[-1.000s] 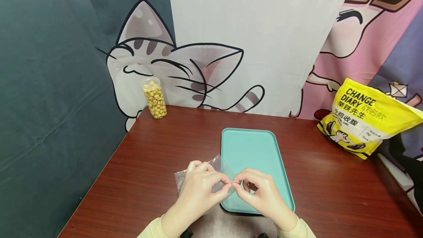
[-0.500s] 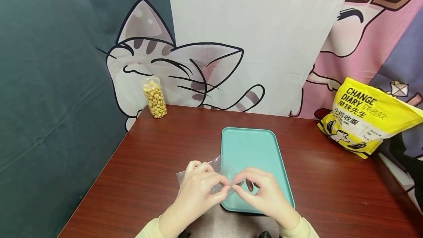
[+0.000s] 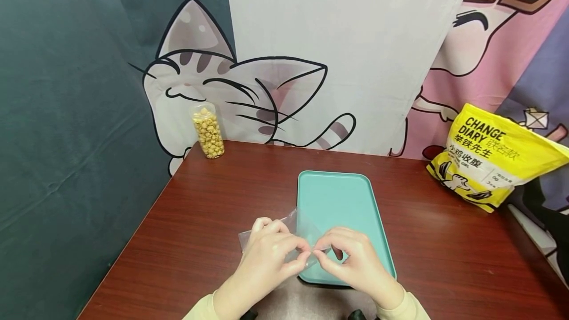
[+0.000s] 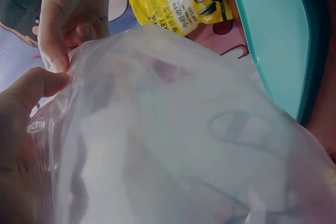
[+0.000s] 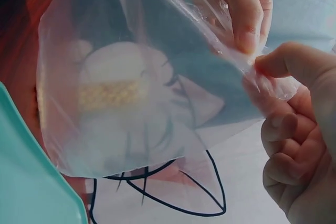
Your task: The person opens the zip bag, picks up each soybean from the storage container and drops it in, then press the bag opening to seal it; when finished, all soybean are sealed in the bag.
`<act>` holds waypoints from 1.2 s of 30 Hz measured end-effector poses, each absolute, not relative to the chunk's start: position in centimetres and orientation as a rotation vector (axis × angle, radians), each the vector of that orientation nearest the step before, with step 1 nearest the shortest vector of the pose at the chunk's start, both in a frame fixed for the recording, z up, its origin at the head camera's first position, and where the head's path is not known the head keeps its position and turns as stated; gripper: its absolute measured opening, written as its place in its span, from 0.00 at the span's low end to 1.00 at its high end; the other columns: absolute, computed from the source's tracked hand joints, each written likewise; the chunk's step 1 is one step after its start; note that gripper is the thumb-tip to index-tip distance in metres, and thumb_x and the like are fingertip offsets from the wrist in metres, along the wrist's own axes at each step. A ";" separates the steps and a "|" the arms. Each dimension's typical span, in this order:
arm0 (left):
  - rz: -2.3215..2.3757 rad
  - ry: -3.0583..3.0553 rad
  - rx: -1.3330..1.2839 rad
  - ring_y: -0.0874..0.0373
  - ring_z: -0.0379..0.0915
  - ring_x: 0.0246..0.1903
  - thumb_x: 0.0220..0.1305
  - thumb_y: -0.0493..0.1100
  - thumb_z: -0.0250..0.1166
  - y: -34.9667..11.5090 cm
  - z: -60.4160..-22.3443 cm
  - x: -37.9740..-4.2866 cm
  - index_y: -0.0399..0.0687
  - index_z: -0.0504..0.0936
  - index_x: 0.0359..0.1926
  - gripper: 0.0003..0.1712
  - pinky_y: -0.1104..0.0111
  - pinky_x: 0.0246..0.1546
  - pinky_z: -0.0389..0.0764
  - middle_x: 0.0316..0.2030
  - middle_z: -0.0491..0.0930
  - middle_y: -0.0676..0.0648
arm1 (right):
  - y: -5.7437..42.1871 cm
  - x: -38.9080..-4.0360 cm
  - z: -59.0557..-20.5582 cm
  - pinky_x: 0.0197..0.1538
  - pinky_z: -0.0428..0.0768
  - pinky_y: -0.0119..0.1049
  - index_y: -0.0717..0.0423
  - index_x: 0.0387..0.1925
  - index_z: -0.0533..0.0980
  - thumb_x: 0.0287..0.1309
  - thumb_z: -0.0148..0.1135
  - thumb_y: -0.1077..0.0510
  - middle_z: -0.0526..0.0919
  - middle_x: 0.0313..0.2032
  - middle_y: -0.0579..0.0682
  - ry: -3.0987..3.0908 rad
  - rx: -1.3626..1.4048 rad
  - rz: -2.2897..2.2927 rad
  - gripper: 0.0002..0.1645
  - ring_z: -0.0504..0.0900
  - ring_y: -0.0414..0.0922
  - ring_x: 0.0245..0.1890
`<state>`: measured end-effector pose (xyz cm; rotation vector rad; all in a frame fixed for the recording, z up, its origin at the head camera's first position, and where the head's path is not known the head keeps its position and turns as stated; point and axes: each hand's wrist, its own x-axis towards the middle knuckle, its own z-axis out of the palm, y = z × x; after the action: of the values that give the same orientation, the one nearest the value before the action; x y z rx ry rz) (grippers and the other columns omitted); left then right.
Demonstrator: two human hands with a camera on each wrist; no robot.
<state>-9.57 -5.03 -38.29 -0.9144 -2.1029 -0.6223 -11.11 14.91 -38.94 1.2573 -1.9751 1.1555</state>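
Observation:
A clear plastic bag [image 3: 291, 221] hangs between my two hands, its film filling much of the left wrist view. My left hand [image 3: 271, 251] pinches the bag's edge between thumb and index finger. Right beside it, my right hand [image 3: 353, 258] pinches the same edge with thumb and fingertip; in the right wrist view its other fingers [image 5: 289, 140] are curled in. The two sets of fingertips almost meet. Under the hands lies a turquoise tray [image 3: 338, 196], its lower left part covered by the hands and film. Whether the bag's mouth is parted I cannot tell.
At the table's far left corner stands a clear tub [image 3: 209, 132] of popcorn-like yellow pieces. A yellow printed pouch [image 3: 484, 162] leans at the far right. Behind the brown table [image 3: 195, 211] hangs a cartoon cloth [image 3: 346, 38].
The hands stay nearly in place, still pinching the bag. The right hand's fingertips shift very slightly, and the bag's left corner has moved a little to the right.

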 end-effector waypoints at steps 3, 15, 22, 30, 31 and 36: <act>-0.583 -2.086 -0.905 0.67 0.64 0.25 0.39 0.40 0.70 -5.2 -38.3 -9.4 0.62 0.79 0.20 0.10 0.65 0.41 0.62 0.17 0.73 0.67 | 15.0 -11.1 -38.7 0.26 0.62 0.16 0.49 0.29 0.80 0.59 0.63 0.59 0.79 0.24 0.40 -1.947 1.280 1.130 0.04 0.67 0.31 0.20; -0.492 -2.049 -0.958 0.66 0.68 0.28 0.48 0.41 0.60 -6.4 -37.1 -9.3 0.62 0.78 0.21 0.08 0.64 0.40 0.63 0.17 0.75 0.68 | 14.9 -10.8 -37.3 0.25 0.61 0.17 0.51 0.28 0.80 0.61 0.61 0.58 0.80 0.21 0.41 -1.877 1.288 1.140 0.07 0.64 0.30 0.19; -0.524 -1.994 -0.981 0.66 0.69 0.27 0.58 0.42 0.54 -6.9 -36.6 -9.5 0.61 0.77 0.22 0.11 0.64 0.40 0.63 0.19 0.77 0.68 | 15.1 -10.4 -36.4 0.25 0.61 0.18 0.52 0.28 0.81 0.60 0.62 0.58 0.81 0.22 0.43 -1.872 1.273 1.145 0.06 0.63 0.30 0.19; -0.616 -1.956 -1.007 0.66 0.68 0.26 0.59 0.43 0.56 -7.7 -36.1 -9.5 0.61 0.79 0.23 0.10 0.64 0.40 0.62 0.20 0.78 0.67 | 15.6 -10.0 -35.5 0.26 0.62 0.17 0.52 0.28 0.81 0.59 0.63 0.58 0.81 0.22 0.42 -1.847 1.259 1.097 0.05 0.67 0.29 0.19; -0.617 -1.948 -1.010 0.66 0.68 0.26 0.59 0.44 0.56 -7.8 -36.0 -9.5 0.61 0.79 0.23 0.11 0.64 0.40 0.62 0.20 0.78 0.67 | 15.7 -10.0 -35.4 0.26 0.63 0.18 0.52 0.28 0.81 0.59 0.64 0.58 0.81 0.23 0.42 -1.837 1.263 1.098 0.05 0.68 0.30 0.20; -0.619 -1.876 -1.037 0.65 0.68 0.26 0.63 0.44 0.54 -8.2 -35.6 -9.6 0.60 0.78 0.23 0.13 0.64 0.40 0.61 0.20 0.78 0.66 | 16.0 -9.8 -35.0 0.26 0.65 0.18 0.53 0.29 0.81 0.57 0.65 0.60 0.82 0.23 0.44 -1.819 1.265 1.116 0.02 0.73 0.31 0.21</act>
<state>-9.56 -8.18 -35.60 -1.0372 -1.8760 -0.6187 -9.75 16.04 -34.95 1.2653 -1.8188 1.1164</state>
